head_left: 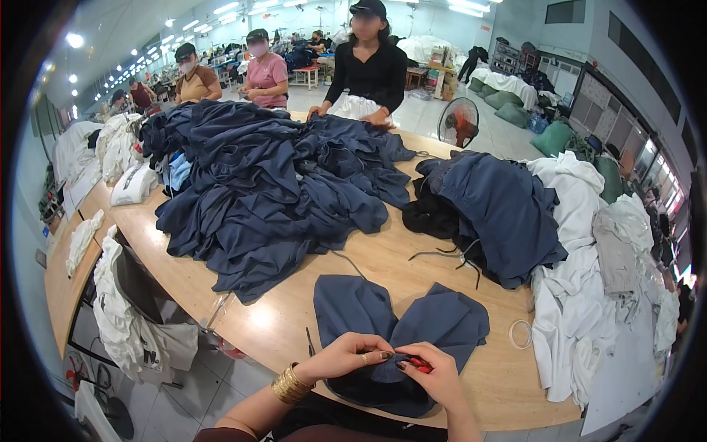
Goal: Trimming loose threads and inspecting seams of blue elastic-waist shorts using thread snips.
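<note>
A pair of navy shorts (442,317) lies spread on the near edge of the table, its two legs pointing away from me. My left hand (352,359) pinches the cloth at the middle, near the waist. Close beside it, my right hand (434,372) is closed around a small red tool (420,364) that looks like thread snips, mostly hidden by the fingers. The right fingertips also meet the cloth at the pinched spot. A gold bracelet (289,384) circles my left wrist. A thin dark object (310,342) lies left of the shorts.
A large heap of navy garments (250,184) covers the far table. Stacked navy shorts (501,214) lie to the right, beside white garments (574,221) and a white ring (520,334). Several people stand beyond, one touching the heap. A chair (136,280) draped with white cloth stands left.
</note>
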Available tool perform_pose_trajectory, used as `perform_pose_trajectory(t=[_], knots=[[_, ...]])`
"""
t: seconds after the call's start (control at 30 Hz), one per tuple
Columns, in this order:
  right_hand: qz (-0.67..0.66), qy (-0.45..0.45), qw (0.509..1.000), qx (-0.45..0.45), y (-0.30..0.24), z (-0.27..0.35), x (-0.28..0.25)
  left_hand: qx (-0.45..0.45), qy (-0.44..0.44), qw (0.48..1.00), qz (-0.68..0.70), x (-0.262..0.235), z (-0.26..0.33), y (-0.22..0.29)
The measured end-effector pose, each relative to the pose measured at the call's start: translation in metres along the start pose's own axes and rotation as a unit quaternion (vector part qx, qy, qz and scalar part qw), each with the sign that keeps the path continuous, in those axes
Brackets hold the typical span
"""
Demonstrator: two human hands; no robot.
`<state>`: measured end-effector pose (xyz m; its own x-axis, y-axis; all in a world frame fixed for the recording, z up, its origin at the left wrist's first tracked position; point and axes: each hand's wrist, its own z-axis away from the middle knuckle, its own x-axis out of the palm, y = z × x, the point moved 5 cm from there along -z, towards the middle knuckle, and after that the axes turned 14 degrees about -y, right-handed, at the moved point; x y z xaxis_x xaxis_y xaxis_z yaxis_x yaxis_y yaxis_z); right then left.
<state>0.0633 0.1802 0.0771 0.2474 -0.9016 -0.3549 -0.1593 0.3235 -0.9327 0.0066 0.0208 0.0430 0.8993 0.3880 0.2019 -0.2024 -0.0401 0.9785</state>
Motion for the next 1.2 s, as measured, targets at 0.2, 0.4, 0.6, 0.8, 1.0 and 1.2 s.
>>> perform_pose_trajectory(t=[0.2, 0.4, 0.6, 0.8, 1.0, 1.2], knots=[[-0.044, -0.065, 0.987, 0.137, 0.021, 0.008, -0.007, -0.004, 0.003, 0.999, -0.042, 0.002, 0.0, -0.001], [-0.042, -0.05, 0.989, 0.133, 0.011, 0.005, -0.008, -0.041, -0.006, 0.992, -0.121, 0.003, -0.002, 0.006], [-0.046, -0.046, 0.99, 0.125, 0.008, 0.004, -0.007, -0.017, -0.015, 0.993, -0.119, 0.005, -0.002, 0.008], [-0.028, -0.039, 0.995, 0.093, 0.012, 0.003, -0.006, -0.025, -0.021, 0.992, -0.125, 0.005, -0.002, 0.006], [-0.022, -0.024, 0.994, 0.1, 0.013, 0.003, -0.004, -0.031, -0.021, 0.991, -0.129, 0.006, -0.002, 0.004], [-0.012, -0.005, 0.995, 0.094, 0.006, 0.001, -0.006, -0.009, -0.011, 0.995, -0.096, 0.008, -0.003, 0.01]])
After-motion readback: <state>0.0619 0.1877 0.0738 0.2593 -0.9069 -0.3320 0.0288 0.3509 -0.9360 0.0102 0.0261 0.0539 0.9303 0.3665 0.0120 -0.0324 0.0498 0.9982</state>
